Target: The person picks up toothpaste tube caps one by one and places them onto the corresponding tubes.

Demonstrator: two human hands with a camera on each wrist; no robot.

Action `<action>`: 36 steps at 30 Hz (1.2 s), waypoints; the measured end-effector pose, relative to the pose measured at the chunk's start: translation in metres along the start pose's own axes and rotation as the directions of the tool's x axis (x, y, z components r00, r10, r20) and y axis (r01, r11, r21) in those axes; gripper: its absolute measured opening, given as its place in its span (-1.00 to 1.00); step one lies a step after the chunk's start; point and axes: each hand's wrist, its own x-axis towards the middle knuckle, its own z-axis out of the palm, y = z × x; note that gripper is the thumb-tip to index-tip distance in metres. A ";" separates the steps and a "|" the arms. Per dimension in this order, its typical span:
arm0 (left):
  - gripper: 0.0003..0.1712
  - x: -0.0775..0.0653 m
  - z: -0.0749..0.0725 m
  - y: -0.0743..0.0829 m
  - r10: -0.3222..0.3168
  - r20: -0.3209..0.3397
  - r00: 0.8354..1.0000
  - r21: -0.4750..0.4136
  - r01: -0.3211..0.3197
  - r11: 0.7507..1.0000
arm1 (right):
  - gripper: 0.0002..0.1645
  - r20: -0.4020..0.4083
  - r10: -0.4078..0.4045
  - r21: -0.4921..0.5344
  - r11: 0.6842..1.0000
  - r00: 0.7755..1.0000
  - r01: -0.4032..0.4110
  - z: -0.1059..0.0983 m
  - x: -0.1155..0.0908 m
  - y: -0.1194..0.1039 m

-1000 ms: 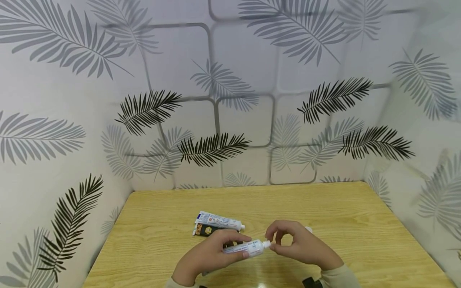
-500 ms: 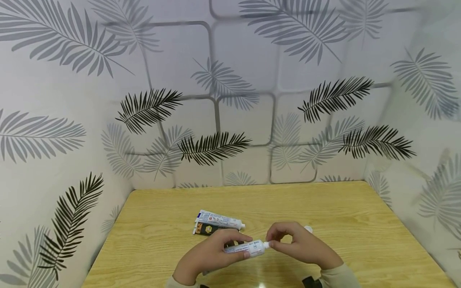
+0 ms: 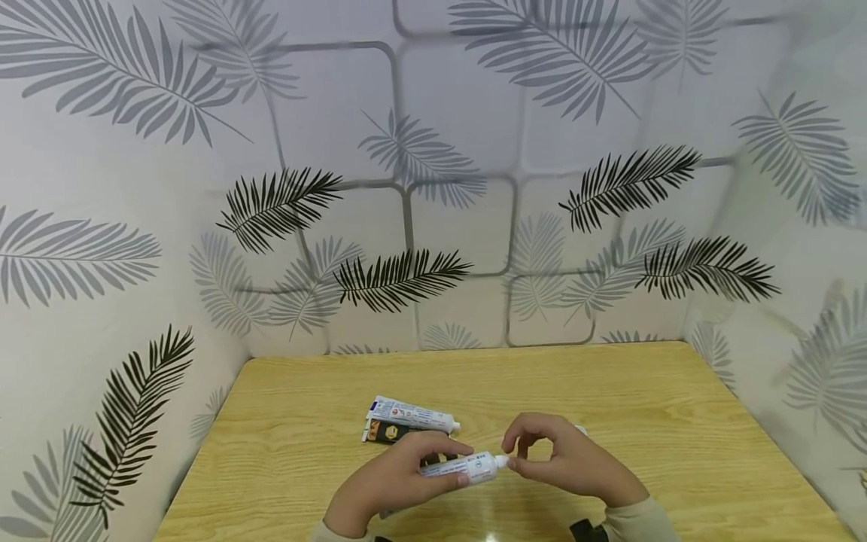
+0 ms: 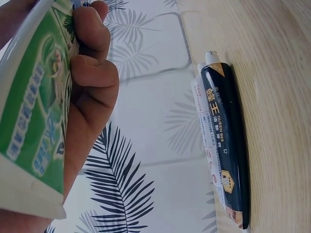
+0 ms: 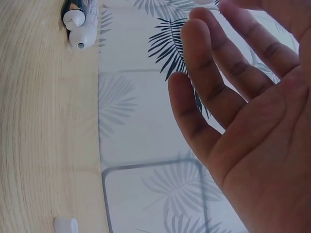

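My left hand (image 3: pixel 400 476) grips a white toothpaste tube (image 3: pixel 482 468) above the table, its capped end pointing right. In the left wrist view the tube's label (image 4: pixel 41 97) is green, with the fingers curled along its far side. At the tube's end, the thumb and index finger of my right hand (image 3: pixel 565 459) pinch the small white cap (image 3: pixel 502 461). The right wrist view shows the other fingers (image 5: pixel 199 43) loosely bent and apart from the tube.
A white toothpaste tube (image 3: pixel 416 415), its nozzle uncovered, lies beside a black one (image 3: pixel 391 432) behind my left hand. A loose white cap (image 5: pixel 66 225) stands on the wooden table (image 3: pixel 609 384), partly hidden by my right hand in the head view. Patterned walls (image 3: pixel 460 226) enclose the table.
The right fingertips shift slightly around the cap, closing in and then easing back. The left hand and the tube stay almost in place.
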 end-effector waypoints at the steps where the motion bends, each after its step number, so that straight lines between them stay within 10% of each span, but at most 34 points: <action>1: -0.59 0.000 0.000 0.000 0.000 0.000 1.000 -0.002 0.000 1.000 | -0.92 0.003 -0.010 0.009 1.000 1.000 0.010 0.000 0.000 0.000; 36: -0.60 0.000 0.000 0.001 0.007 0.001 1.000 -0.014 -0.007 1.000 | -0.94 0.025 0.080 -0.009 0.997 0.996 -0.080 0.001 0.002 0.001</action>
